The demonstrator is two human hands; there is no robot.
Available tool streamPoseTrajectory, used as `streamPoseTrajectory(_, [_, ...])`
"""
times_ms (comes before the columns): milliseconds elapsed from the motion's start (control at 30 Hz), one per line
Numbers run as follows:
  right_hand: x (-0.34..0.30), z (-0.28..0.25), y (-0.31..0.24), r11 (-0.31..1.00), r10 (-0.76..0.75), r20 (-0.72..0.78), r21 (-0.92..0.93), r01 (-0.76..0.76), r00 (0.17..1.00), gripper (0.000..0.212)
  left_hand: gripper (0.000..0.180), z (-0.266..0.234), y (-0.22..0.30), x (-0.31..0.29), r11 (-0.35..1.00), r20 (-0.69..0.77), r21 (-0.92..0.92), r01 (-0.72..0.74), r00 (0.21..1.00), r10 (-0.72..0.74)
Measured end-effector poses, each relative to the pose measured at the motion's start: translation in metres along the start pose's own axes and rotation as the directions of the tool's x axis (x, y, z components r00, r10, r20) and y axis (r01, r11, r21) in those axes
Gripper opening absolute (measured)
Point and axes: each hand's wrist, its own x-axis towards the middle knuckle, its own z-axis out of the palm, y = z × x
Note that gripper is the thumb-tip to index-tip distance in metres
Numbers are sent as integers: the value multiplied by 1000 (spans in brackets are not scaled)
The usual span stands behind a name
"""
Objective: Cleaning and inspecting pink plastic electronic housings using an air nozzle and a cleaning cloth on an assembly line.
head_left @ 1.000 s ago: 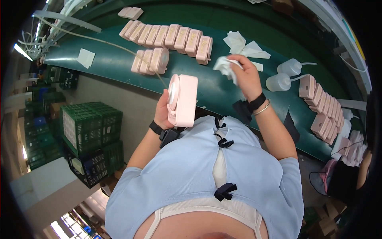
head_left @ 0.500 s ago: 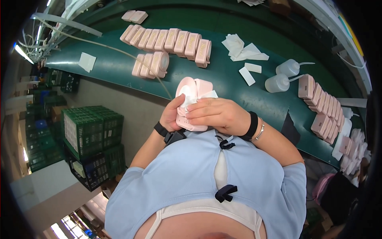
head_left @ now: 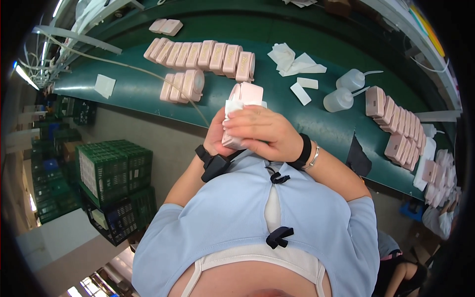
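Observation:
My left hand [head_left: 214,135] is wrapped round a pink plastic housing [head_left: 251,93], held just over the near edge of the bench. Pressed on its side is a white wipe [head_left: 233,105], gripped under the fingers of my right hand [head_left: 261,129]. My palms hide much of the housing, and its round face is turned out of sight. On the bench beyond stand a long row of similar pink housings [head_left: 205,54] and a shorter row [head_left: 182,85].
Two squeeze bottles [head_left: 339,100] with bent spouts stand right of crumpled white wipes [head_left: 296,60] and two white pads [head_left: 300,93]. More pink housings [head_left: 396,121] are stacked at the right. Green crates [head_left: 111,171] rise at left. Another person [head_left: 403,272] is at lower right.
The housing has turned in my left hand, so its round face no longer shows. My right hand has shifted slightly left with the wipe across the housing.

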Motion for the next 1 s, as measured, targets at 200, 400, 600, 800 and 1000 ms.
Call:
streamPoseTrajectory(200, [-8,-2,-5,976,-161,47,-141,166,986,29,52,7,-11,10,962,7,174,-212,977,214])
streamPoseTrajectory(400, [-17,-25,-20,975,-91,101,-194,109,991,23,57,-15,1,19,898,28,-439,-21,999,37])
streamPoseTrajectory(600, [-14,-42,42,882,455,-616,214,-420,643,18,61,15,-14,19,766,360,-487,420,895,-262])
streamPoseTrajectory(800, [-8,-19,45,728,638,-364,572,-378,678,25,75,35,-19,12,921,73,-232,312,950,-304])
streamPoseTrajectory(1000, [-17,-24,33,727,659,-313,499,-472,684,26,93,26,-11,8,978,106,27,209,972,-211])
